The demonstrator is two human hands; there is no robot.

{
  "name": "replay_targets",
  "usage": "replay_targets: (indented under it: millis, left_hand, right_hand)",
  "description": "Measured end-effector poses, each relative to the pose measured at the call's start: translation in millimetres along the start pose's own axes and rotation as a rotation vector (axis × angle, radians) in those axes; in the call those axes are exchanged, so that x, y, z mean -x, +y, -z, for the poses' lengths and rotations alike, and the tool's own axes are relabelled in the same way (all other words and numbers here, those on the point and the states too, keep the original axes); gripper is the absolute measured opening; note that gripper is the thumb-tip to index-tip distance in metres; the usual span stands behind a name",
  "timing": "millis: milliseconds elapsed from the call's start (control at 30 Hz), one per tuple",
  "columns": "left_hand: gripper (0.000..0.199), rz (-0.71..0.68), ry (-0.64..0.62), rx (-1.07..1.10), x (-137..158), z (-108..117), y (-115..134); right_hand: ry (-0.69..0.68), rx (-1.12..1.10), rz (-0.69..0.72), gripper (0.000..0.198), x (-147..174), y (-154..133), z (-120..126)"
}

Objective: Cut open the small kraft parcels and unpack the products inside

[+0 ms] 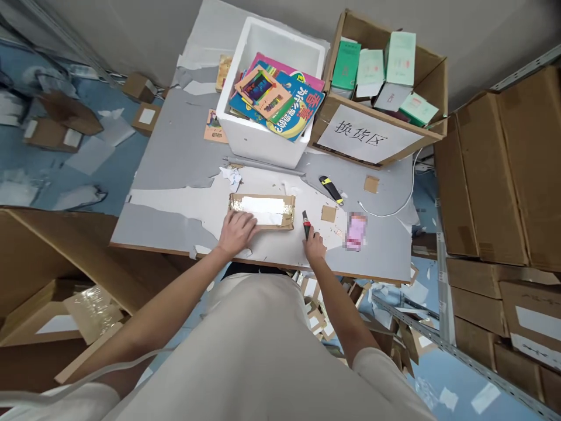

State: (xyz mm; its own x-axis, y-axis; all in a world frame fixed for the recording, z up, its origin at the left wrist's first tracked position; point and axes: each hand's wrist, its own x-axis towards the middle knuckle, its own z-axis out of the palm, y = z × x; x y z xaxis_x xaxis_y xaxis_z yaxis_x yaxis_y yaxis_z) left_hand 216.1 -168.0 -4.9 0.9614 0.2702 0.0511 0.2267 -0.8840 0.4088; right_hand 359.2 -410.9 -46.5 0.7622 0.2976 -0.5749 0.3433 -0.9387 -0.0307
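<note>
A narrow cardboard box [284, 220] with a white label and clear tape at its ends lies on the table. Curved over its front left corner, my left hand [238, 232] is closed on the box and steadies it. My right hand [314, 245] is wrapped round a red and black utility knife [306, 223]. The knife's tip points away from me, just right of the box and apart from it. A second knife, a black and yellow utility knife [331, 190], lies farther back on the table.
Behind the box stand a white foam box [263, 142] of books and an open carton [432, 131] of green packages. Cardboard scraps [328, 213], crumpled paper [232, 177], a white cable [394, 209] and a blurred pink item [356, 231] lie about. Shelved cartons [486, 187] stand at right.
</note>
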Motion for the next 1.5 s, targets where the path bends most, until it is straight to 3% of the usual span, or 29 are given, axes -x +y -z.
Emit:
replay_targets:
  millis: [100, 200, 267, 333, 433, 500, 633, 867, 1067, 1200, 1333, 1500]
  left_hand:
    - [0.045, -0.016, -0.038, 0.018, 14, -7, 11]
    - [0.052, 0.001, -0.044, 0.013, 22, -15, 15]
    - [0.053, 0.003, -0.041, 0.016, 23, -21, 14]
    - [0.055, 0.012, -0.027, 0.016, 22, -24, 12]
    - [0.058, 0.020, -0.032, 0.016, 17, -25, 9]
    - [0.060, 0.020, -0.053, 0.012, 15, -24, 8]
    - [0.061, -0.001, -0.062, -0.012, 13, -22, 7]
    - [0.060, -0.058, -0.030, -0.082, 11, -22, 7]
    - [0.058, -0.077, -0.012, -0.082, 11, -22, 6]
    - [0.061, -0.055, -0.012, -0.089, 15, -22, 6]
    - [0.062, -0.058, -0.029, -0.082, 21, -22, 9]
    - [0.060, -0.069, -0.053, -0.108, 30, -23, 11]
  right_hand:
    - [0.015, -0.031, 0.049, 0.066, 0, 8, 2]
    - [0.193, -0.131, 0.123, 0.062, -2, 8, 25]
    - [0.374, -0.195, 0.243, 0.060, -5, -3, 50]
    - [0.465, -0.184, 0.459, 0.063, -9, -25, 77]
    - [0.358, -0.004, 0.823, 0.067, -17, -66, 105]
    - [0.286, 0.129, 0.920, 0.065, -21, -88, 112]
    - [0.230, 0.278, 0.903, 0.061, -25, -107, 111]
    - [0.214, 0.295, 0.748, 0.068, -26, -121, 107]
    - [0.317, 0.403, 0.818, 0.063, -25, -123, 105]
    - [0.265, 0.478, 0.873, 0.051, -27, -121, 120]
    - [0.224, 0.461, 0.836, 0.042, -37, -125, 148]
    - [0.327, 0.364, 0.735, 0.033, -63, -129, 168]
